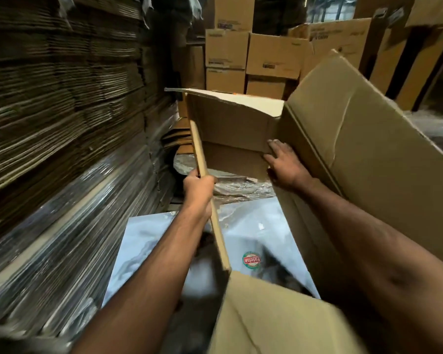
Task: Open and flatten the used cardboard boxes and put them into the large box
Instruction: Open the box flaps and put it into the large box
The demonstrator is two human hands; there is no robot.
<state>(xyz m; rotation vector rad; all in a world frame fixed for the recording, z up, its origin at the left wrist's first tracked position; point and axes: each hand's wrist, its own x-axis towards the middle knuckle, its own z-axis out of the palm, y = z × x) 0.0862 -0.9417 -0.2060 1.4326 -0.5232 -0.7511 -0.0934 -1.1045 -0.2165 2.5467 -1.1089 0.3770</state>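
Landmark: the used cardboard box (241, 129), held open-ended in mid-air at the centre of the view; all places are given from it.
Wrapped stacks (62, 123): flattened cardboard under plastic film is piled high to the left of the box; judged to be stock, not part of the task.
Stacked cartons (271, 54): seen behind the box, closed and upright.
Large box: it cannot be told which container it is; a brown flap (266, 315) below the box may belong to it.
White sheet (253, 238): lies beneath the box, bearing a round red-and-green label (251, 260).
Box state: walls stand apart, not yet flat; both ends appear opened.
Right hand (287, 167): its grip is spread, fingers pressed against the inner right corner, judged to push the fold outward.
Left hand (198, 187): its grip is curled round the left wall's edge, judged to steady the panel for collapsing.
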